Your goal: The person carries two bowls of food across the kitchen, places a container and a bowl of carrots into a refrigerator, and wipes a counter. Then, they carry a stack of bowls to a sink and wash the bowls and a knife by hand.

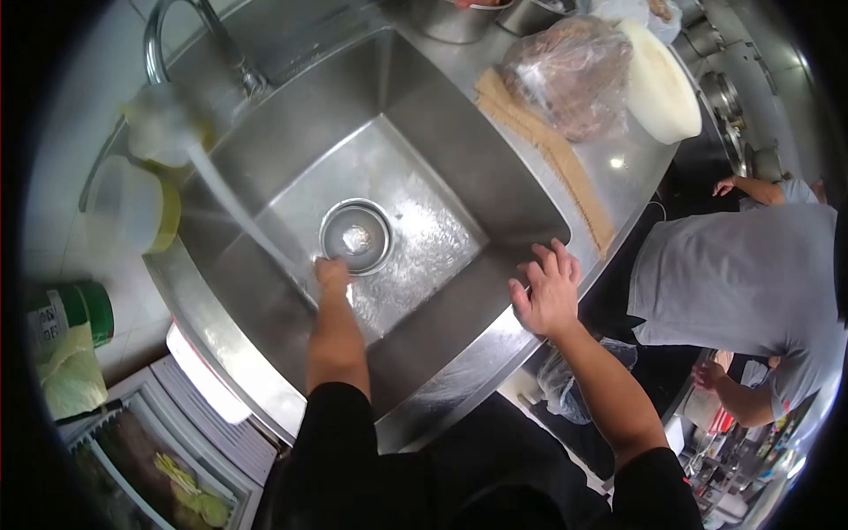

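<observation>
In the head view my left hand (332, 277) reaches down into the steel sink (424, 190), its fingers closed at the near rim of a round metal piece (356, 237). That piece has a raised ring and a shiny wet middle; whether it is the drain fitting or a loose dish I cannot tell. A blurred stream of water (238, 210) slants down from the faucet (155, 53) close to this hand. My right hand (552, 290) rests on the sink's near right edge, fingers spread, holding nothing.
A bag of brownish food (574, 79), a white oval slab (661, 84) and a tan cloth (552, 146) lie on the right counter. Yellow-rimmed tubs (132, 208) stand left. A person in a grey shirt (733, 274) works at right. An open drawer (168, 459) is lower left.
</observation>
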{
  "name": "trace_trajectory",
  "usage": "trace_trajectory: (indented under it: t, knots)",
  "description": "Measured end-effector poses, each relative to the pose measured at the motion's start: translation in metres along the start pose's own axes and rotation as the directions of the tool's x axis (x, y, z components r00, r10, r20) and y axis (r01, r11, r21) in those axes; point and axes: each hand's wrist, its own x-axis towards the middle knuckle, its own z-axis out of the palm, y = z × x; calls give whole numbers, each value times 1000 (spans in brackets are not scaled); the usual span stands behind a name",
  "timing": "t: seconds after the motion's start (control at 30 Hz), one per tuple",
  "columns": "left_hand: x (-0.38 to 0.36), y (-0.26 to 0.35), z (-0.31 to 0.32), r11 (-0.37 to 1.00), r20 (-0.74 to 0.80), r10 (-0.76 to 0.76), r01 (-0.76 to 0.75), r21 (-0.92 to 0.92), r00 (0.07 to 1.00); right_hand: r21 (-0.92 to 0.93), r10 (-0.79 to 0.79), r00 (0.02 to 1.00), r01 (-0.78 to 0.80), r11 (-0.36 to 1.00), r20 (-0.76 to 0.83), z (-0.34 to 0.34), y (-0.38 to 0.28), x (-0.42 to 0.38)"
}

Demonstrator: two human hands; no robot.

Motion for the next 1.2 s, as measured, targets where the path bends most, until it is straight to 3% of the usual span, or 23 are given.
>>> trace_trajectory:
  t: [0.07, 0.17, 0.27, 0.37, 0.5, 0.6, 0.67, 0.7, 0.73, 0.83, 0.9, 0.93, 0.97, 1.07, 1.1, 1.13, 1.17, 1.2]
  knots:
    - [-7, -3, -46, 982, -138, -137, 117, -146, 981, 2, 7, 1000, -7, 1000, 11, 0, -3, 1]
    - [-24, -7, -93, 990, -141, -141, 139, -24, 980, 20, 14, 1000, -14, 1000, 19, -1, -3, 1]
    - [-30, 11, -108, 961, -156, 42, 3, 275, 987, 10, 11, 1000, -11, 1000, 26, -1, -3, 0]
    - [-81, 73, -135, 855, -165, 274, -162, 493, 947, 5, 6, 1000, -6, 1000, 21, -1, -3, -1]
    - [-66, 95, -145, 795, -286, 439, -221, 565, 852, 1, -8, 1000, 8, 1000, 18, 0, -2, -3]
    - [-136, 175, -193, 821, -146, 394, -276, 499, 908, 10, 8, 1000, -8, 1000, 29, -2, -3, -3]
    - [-123, 173, -207, 819, -71, 305, -224, 529, 950, 11, -23, 1000, 23, 1000, -10, 1, -2, -5]
    - [-121, 169, -213, 952, 57, 21, -38, 304, 998, 6, -43, 999, 44, 999, -21, 3, 0, -5]
    - [-127, 170, -219, 977, 247, -209, 194, 83, 946, 5, -73, 997, 73, 997, -41, 4, 1, -4]
    - [-159, 182, -246, 971, 306, -238, 214, 108, 922, -31, -164, 980, 161, 986, -116, 11, 7, -3]
    - [-173, 204, -259, 902, 132, 30, -83, 423, 991, -113, -180, 982, 186, 976, 58, 13, 2, 9]
    - [-182, 217, -262, 785, 87, 180, -197, 587, 980, -40, -191, 945, 208, 977, 266, 10, -14, 26]
    - [-198, 232, -265, 784, 22, 242, -209, 585, 970, 30, -192, 866, 201, 979, 462, 7, -41, 44]
    - [-223, 267, -265, 715, -144, 389, -200, 670, 910, 275, -478, 814, 401, 874, 331, 31, -129, 80]
    - [-226, 265, -264, 606, -139, 568, -298, 737, 811, 489, -505, 829, 345, 801, 241, 40, -159, 92]
    - [-229, 259, -264, 474, -110, 721, -372, 798, 684, 624, -415, 901, 253, 739, 127, 58, -188, 103]
    - [-231, 252, -265, 325, -62, 845, -419, 848, 531, 614, -365, 929, 322, 721, -59, 62, -213, 116]
    - [-231, 244, -267, 333, -57, 874, -510, 793, 482, 590, -301, 921, 389, 708, -246, 65, -235, 131]
